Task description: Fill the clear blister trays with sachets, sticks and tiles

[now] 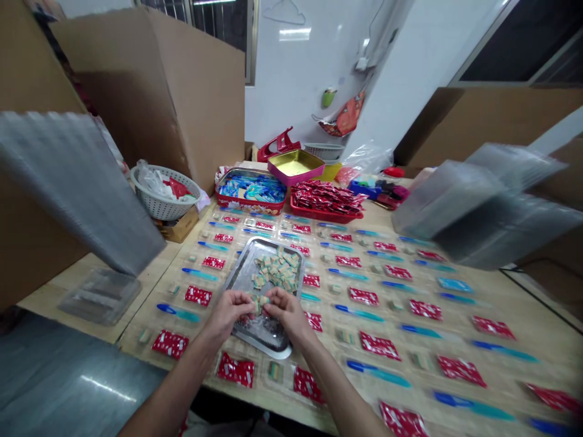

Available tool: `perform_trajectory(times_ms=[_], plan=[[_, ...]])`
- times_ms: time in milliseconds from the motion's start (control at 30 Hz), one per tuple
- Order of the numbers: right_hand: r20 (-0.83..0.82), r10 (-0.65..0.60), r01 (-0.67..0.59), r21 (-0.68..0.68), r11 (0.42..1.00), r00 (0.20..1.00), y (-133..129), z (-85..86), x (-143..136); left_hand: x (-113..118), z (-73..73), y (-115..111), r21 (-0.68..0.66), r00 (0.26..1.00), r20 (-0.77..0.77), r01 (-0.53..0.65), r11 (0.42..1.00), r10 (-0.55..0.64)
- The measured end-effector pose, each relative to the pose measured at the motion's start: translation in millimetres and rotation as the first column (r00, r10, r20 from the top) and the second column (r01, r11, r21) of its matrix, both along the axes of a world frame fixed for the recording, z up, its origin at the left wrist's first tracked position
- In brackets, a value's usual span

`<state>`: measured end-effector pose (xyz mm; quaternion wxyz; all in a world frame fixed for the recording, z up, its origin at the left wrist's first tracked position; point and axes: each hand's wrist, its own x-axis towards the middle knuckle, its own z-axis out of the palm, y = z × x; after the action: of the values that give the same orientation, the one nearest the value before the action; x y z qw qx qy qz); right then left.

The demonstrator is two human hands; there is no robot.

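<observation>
My left hand (pixel 233 311) and my right hand (pixel 286 308) meet over the near half of a metal tray (pixel 241 273). Between their pinched fingertips are small striped blocks (pixel 259 302), beige and green; their exact number is hard to make out. A loose heap of similar blocks (pixel 281 270) lies on the far side of the tray. Around it, clear plastic packs stand in rows, many with a red patterned packet (pixel 199 295), a blue-and-teal pen-like stick (pixel 359 312) and a striped block (pixel 276 370).
Behind the rows are a tin of blue packets (pixel 252 187), a red tray of red packets (pixel 325 199) and a pink tin (pixel 296 167). Stacked clear plastic trays rise at left (pixel 82 182) and right (pixel 483 200). A grey basket (pixel 166 191) sits at far left.
</observation>
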<state>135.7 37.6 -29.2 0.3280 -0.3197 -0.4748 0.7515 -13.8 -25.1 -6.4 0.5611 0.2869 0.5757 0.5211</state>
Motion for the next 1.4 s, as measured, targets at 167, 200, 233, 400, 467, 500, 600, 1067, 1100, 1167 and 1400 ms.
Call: perform_trajectory(times_ms=[167, 200, 233, 400, 467, 500, 600, 1067, 1100, 1167, 1400], plan=[[-0.058, -0.059, 0.055, -0.071, 0.996, 0.997, -3.8, 3.0, -5.4, 1.5, -3.9, -4.1, 0.016, 1.000, 0.001, -0.014, 1.000, 0.014], [-0.064, -0.060, 0.055, -0.071, 0.996, 0.996, -4.2, 3.6, -6.4, 1.8, -4.1, -5.1, 0.024, 1.000, 0.005, -0.030, 0.999, 0.030], [-0.066, -0.059, 0.054, -0.065, 0.996, 0.996, -4.7, 4.1, -7.3, 2.1, -4.2, -6.1, 0.031, 0.999, 0.006, -0.049, 0.998, 0.049], [-0.074, -0.083, 0.079, -0.064, 0.995, 0.994, -8.0, 2.3, -9.4, 3.8, -5.7, -9.2, 0.069, 0.996, -0.003, -0.084, 0.994, 0.084], [-0.090, -0.107, 0.101, -0.071, 0.992, 0.990, -10.0, -0.5, -9.9, 3.6, -6.8, -9.2, 0.103, 0.997, 0.008, -0.076, 0.992, 0.076], [-0.099, -0.118, 0.111, -0.074, 0.991, 0.988, -11.0, -1.9, -10.3, 3.1, -7.3, -8.9, 0.116, 0.998, 0.010, -0.069, 0.991, 0.068], [-0.119, -0.136, 0.125, -0.096, 0.987, 0.984, -12.8, -4.2, -11.7, 0.2, -8.9, -8.3, 0.120, 0.999, -0.007, -0.037, 0.992, 0.038], [0.218, 0.302, -0.348, 0.220, 0.911, 0.928, 13.0, 9.5, 11.0, -19.0, 5.2, -12.1, 0.050, 0.976, -0.084, 0.208, 0.977, -0.203], [0.258, 0.330, -0.394, 0.260, 0.882, 0.908, 13.5, 12.0, 11.8, -19.0, 6.5, -10.6, 0.029, 0.965, -0.086, 0.253, 0.967, -0.249], [0.337, 0.343, -0.454, 0.344, 0.822, 0.877, 14.7, 16.5, 12.8, -17.9, 6.9, -8.1, -0.011, 0.945, -0.114, 0.306, 0.952, -0.305], [0.279, 0.214, -0.293, 0.282, 0.914, 0.936, 18.3, 13.0, 11.8, -14.3, -1.6, -7.5, -0.020, 0.962, -0.174, 0.210, 0.977, -0.210]])
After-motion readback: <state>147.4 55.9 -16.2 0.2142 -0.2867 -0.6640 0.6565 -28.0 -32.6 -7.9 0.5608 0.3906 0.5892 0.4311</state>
